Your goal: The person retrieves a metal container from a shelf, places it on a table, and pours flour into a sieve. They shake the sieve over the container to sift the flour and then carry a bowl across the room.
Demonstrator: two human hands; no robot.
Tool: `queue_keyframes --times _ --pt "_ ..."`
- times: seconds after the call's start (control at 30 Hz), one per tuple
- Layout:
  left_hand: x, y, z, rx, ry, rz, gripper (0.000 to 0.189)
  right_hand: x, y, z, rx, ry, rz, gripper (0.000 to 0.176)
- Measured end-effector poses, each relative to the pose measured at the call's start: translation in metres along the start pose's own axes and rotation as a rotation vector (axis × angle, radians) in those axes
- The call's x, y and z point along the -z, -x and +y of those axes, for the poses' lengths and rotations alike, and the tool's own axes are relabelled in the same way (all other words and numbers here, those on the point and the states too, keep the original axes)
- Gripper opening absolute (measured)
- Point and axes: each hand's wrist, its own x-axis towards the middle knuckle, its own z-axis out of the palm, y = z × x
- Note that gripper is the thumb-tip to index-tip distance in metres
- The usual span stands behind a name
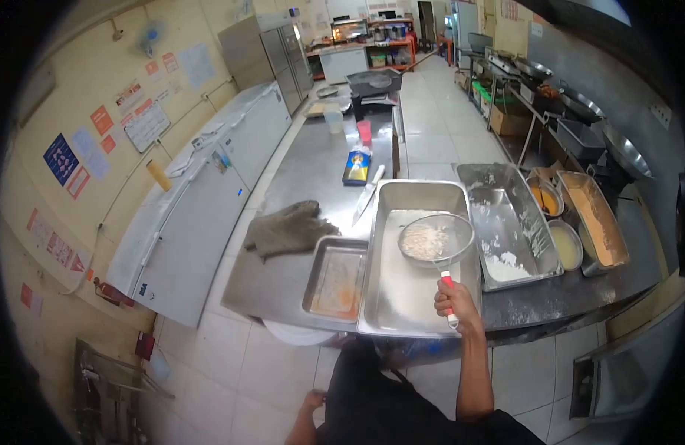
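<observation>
My right hand (455,302) is wrapped round the red-and-white handle of a round mesh strainer (461,251). The strainer is over a deep steel pan (383,297) with a pale, floury layer on its bottom. Pale crumbly lumps (424,242) lie in the mesh. Low beside my dark clothing, my left hand (314,400) is away from the table; its fingers are mostly hidden. To the left of the deep pan sits a shallow steel tray (335,285) with orange-brown residue.
Right of the deep pan are a flour-streaked pan (498,215), a bowl of orange liquid (551,202), a bowl of pale liquid (566,245) and a tan-filled pan (591,211). A knife (368,196), grey cloth (290,228) and yellow-and-blue packet (356,167) lie on the table.
</observation>
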Motion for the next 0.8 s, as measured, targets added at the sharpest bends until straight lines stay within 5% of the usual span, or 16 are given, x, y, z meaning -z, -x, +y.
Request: queue_keyframes --times 0.1,0.13,0.23,0.27,0.37,0.5,0.63,0.8 --pt "-0.004 0.021 0.044 0.326 0.585 0.261 0.022 0.036 -0.03 0.024 0.083 0.043 -0.047 0.02" --pt "-0.003 0.03 0.054 0.29 0.665 0.234 0.022 0.038 -0.033 0.026 0.112 0.234 0.065 0.019" --pt "0.003 0.027 0.05 0.333 0.264 0.087 0.022 -0.007 0.006 -0.001 0.013 -0.028 0.036 0.02" --pt "-0.003 0.032 0.046 0.243 0.522 0.178 0.022 -0.01 0.013 -0.004 0.008 -0.067 -0.05 0.021" --pt "-0.002 0.044 0.061 0.307 0.644 0.148 0.022 0.027 -0.027 0.015 0.07 0.265 0.039 0.02" --pt "-0.005 0.033 0.03 0.111 0.234 -0.006 0.02 -0.014 0.004 -0.006 0.006 -0.067 -0.071 0.021" --pt "-0.002 0.047 0.072 0.333 0.492 0.062 0.021 0.027 -0.03 0.02 0.094 0.293 -0.003 0.023" --pt "0.003 0.03 0.061 0.31 0.552 0.11 0.02 -0.011 0.004 0.002 0.066 0.148 -0.039 0.023"
